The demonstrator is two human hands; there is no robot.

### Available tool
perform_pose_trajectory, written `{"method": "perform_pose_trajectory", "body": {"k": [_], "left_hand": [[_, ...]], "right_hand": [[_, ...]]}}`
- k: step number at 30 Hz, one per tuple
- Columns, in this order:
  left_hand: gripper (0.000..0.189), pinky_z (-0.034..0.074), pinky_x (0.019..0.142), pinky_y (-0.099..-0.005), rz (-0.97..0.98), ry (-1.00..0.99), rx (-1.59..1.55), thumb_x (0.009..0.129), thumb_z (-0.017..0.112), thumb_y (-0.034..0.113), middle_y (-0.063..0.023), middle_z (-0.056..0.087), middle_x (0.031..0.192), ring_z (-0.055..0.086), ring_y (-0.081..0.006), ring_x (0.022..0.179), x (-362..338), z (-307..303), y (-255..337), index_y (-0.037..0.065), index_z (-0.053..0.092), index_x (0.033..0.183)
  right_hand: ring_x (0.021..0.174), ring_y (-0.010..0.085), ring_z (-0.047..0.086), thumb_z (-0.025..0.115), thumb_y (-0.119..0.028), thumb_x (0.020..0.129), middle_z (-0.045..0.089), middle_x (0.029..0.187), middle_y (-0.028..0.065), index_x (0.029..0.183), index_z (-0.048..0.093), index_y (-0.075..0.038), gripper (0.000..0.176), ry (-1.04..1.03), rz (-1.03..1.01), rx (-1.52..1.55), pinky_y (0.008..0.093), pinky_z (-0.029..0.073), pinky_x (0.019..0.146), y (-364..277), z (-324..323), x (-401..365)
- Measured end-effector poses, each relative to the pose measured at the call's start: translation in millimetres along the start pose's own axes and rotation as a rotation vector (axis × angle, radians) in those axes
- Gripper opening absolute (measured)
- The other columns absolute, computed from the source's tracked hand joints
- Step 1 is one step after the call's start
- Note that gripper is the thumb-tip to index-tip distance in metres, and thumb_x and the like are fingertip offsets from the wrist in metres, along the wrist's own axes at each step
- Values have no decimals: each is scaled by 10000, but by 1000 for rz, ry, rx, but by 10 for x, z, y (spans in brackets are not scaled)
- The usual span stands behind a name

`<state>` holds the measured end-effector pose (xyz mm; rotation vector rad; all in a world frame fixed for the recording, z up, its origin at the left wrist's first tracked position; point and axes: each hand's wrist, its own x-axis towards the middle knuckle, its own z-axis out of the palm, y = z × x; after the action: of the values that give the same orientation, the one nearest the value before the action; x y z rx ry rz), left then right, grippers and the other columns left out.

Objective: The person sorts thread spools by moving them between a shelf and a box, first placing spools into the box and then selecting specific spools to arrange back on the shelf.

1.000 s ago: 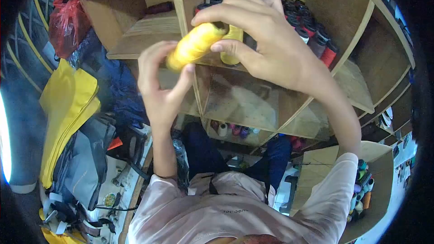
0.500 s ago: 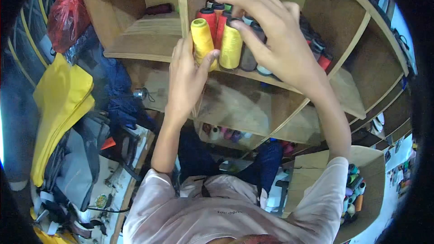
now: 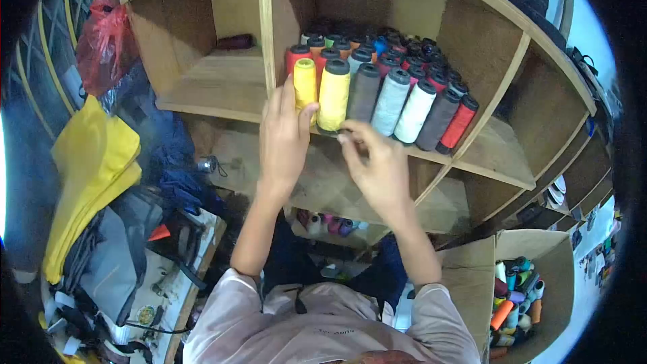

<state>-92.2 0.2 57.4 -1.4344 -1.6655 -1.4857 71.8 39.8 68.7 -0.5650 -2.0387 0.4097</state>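
Observation:
Upright thread spools stand packed in rows in a wooden shelf compartment. My left hand (image 3: 283, 138) is closed round the lower part of a small yellow spool (image 3: 305, 82) at the left end of the front row. Beside it stands a larger pale yellow spool (image 3: 333, 98) with a black top. My right hand (image 3: 377, 165) has its thumb and index finger pinched at the base of that larger spool; whatever lies between the fingertips is too small to make out. Rightward in the front row are a grey spool (image 3: 364, 91), a light blue one (image 3: 391, 102), a white one (image 3: 416, 113) and a red one (image 3: 458, 123).
A cardboard box (image 3: 539, 246) with many spools is at the lower right. More spools lie in a lower compartment (image 3: 333, 224). A dark spool (image 3: 234, 42) lies in the left compartment. Yellow material (image 3: 94, 175) and a red bag (image 3: 104, 47) are at the left.
My right hand has come down from the spool tops to the front row's base, uncovering the spools. My left hand still holds the small yellow spool. The view has shifted, showing the shelf lower.

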Motion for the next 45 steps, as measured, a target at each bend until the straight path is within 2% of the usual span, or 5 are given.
{"method": "perform_pose_trajectory", "body": {"k": [6, 12, 34, 36, 45], "left_hand": [[504, 513, 764, -393, -95, 58, 15, 851, 732, 78, -142, 586, 1049, 599, -256, 873, -72, 11, 46, 6, 526, 1306], [306, 519, 714, -364, -19, 85, 27, 837, 742, 55, -134, 579, 998, 601, -256, 884, -122, 79, -81, 0, 563, 1079], [411, 537, 708, -342, -174, 28, -140, 823, 785, 95, -151, 649, 1086, 665, -239, 1001, -254, 111, -188, -1, 564, 1156], [367, 538, 834, -392, -169, 46, -128, 829, 761, 71, -203, 647, 1048, 671, -328, 984, -252, 111, -162, -32, 561, 1118], [393, 532, 843, -410, -171, 13, -99, 831, 760, 91, -203, 651, 1076, 664, -342, 1015, -251, 102, -165, -26, 567, 1153]], "right_hand": [[691, 323, 684, 691, -140, 884, 703, 831, 150, 1009, 668, -47, 157, 155, 7, 0, 408, 528, 613, 159, 329, 6], [704, 339, 677, 686, -125, 884, 688, 806, 159, 912, 632, -37, 108, 211, -22, 58, 418, 517, 607, 226, 465, 18], [713, 334, 640, 716, -75, 862, 642, 801, 148, 878, 595, -10, 139, 281, -76, 74, 414, 497, 625, 334, 650, -105], [726, 339, 640, 711, -75, 865, 640, 808, 152, 875, 591, -7, 138, 277, -60, 97, 420, 496, 633, 314, 647, -104], [728, 357, 641, 698, -79, 877, 641, 820, 163, 882, 590, -7, 130, 262, -41, 75, 433, 494, 621, 325, 600, -77]]}}
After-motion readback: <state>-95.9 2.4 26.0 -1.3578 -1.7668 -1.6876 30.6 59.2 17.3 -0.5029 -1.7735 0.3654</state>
